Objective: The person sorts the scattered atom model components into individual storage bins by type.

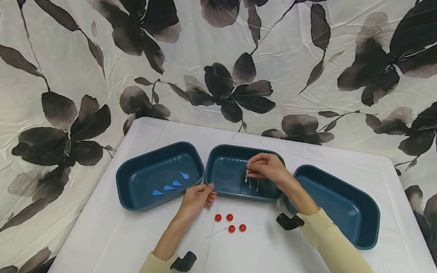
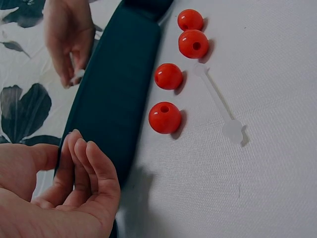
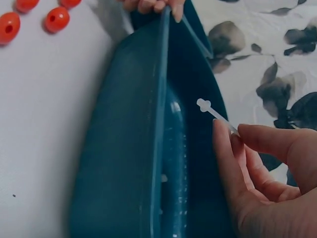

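Over the middle blue bin [image 1: 220, 163], my right hand [image 1: 270, 169] pinches a small white plastic stick [image 3: 218, 115] between thumb and fingers. The stick has a knobbed end. More thin white sticks [image 1: 257, 184] show inside that bin, below the hand. My left hand [image 1: 196, 199] pinches the rim at the bin's near left corner, with the thumb on one side of the wall and curled fingers on the other. Several red beads [image 1: 230, 217] with holes lie on the table in front of the bin. Beside them lies one loose white stick [image 2: 215, 96].
To the left, an angled blue bin [image 1: 138, 181] holds several blue teardrop-shaped pieces [image 1: 169, 188]. Another blue bin [image 1: 362, 218] stands at the right, partly under my right forearm. All sit on a white-covered table [image 1: 116, 238] before a floral cloth [image 1: 194, 36].
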Demonstrator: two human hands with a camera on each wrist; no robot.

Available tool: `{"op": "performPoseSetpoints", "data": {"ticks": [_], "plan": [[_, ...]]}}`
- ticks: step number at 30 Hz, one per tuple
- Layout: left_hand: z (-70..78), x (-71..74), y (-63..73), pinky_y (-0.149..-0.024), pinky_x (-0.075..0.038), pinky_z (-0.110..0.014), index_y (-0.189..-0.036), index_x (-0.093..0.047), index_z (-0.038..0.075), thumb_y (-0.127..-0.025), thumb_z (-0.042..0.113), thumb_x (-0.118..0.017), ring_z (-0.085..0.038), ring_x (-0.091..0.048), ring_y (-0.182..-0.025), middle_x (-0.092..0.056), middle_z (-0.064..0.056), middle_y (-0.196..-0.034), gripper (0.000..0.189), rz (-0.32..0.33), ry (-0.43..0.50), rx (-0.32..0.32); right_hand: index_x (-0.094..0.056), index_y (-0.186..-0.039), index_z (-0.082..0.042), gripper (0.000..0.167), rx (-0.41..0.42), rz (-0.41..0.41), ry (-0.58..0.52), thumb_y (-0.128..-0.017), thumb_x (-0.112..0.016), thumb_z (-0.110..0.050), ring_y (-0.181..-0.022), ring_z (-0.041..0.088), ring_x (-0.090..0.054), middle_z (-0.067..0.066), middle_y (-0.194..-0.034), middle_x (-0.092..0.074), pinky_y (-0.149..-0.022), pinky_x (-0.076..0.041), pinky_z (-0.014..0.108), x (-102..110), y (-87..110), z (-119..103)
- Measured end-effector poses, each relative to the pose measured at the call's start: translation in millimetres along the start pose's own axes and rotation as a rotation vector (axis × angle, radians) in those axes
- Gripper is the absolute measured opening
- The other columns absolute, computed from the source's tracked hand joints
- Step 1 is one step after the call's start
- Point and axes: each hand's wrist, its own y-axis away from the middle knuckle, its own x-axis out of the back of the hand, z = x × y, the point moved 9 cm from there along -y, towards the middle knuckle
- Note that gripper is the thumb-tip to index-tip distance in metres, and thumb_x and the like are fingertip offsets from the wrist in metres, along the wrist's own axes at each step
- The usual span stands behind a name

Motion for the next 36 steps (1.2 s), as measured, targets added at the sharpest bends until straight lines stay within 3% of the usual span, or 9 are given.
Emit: {"op": "performPoseSetpoints", "data": {"ticks": [10,16,23,28,36], "plan": [[0.4,0.2,1.0,-0.064,-0.053,-0.02,-0.096,-0.071,-0.007,-0.105,0.025,-0.062,-0.013,-0.06,-0.068,-0.068,-0.008,-0.081,0.034,0.006,0.003,0.006,-0.062,-0.113,0.014,0.02,-0.019,0.022,0.053,-0.096,-0.066,0.005,-0.081,0.018,-0.075,0.026,-0.101,-0.074,-0.079,-0.061,0.035,-8,-13.5,13],[-0.4,0.0,-0.3,-0.064,-0.053,-0.021,-0.099,-0.071,-0.008,-0.106,0.024,-0.061,-0.014,-0.06,-0.068,-0.068,-0.007,-0.081,0.035,0.003,-0.005,0.006,-0.064,-0.109,0.012,0.018,-0.035,0.051,0.132,-0.095,-0.069,0.003,-0.079,0.02,-0.075,0.024,-0.098,-0.074,-0.078,-0.061,0.036,-12,-19.2,21],[0.5,-0.5,-0.8,-0.064,-0.054,-0.022,-0.099,-0.071,-0.008,-0.106,0.023,-0.06,-0.014,-0.06,-0.068,-0.069,-0.006,-0.081,0.035,0.006,-0.016,-0.001,-0.066,-0.102,0.012,0.01,0.034,0.096,0.3,-0.094,-0.068,0.007,-0.077,0.024,-0.076,0.024,-0.092,-0.074,-0.073,-0.062,0.038,-15,-22.4,22],[1.4,-0.4,0.3,-0.064,-0.054,-0.021,-0.097,-0.071,-0.007,-0.106,0.023,-0.061,-0.014,-0.06,-0.068,-0.068,-0.007,-0.08,0.033,0.005,-0.019,-0.013,-0.068,-0.097,0.01,0.007,0.086,0.13,0.432,-0.092,-0.071,0.006,-0.074,0.026,-0.076,0.019,-0.085,-0.074,-0.067,-0.062,0.034,-18,-24.9,22],[2.1,-0.3,1.1,-0.064,-0.054,-0.02,-0.097,-0.072,-0.007,-0.105,0.025,-0.061,-0.013,-0.06,-0.069,-0.068,-0.007,-0.081,0.035,0.002,-0.009,-0.007,-0.067,-0.094,0.009,0.009,0.127,0.135,0.525,-0.089,-0.074,0.007,-0.069,0.025,-0.075,0.015,-0.079,-0.071,-0.062,-0.06,0.03,-26,-26.6,21]]}}
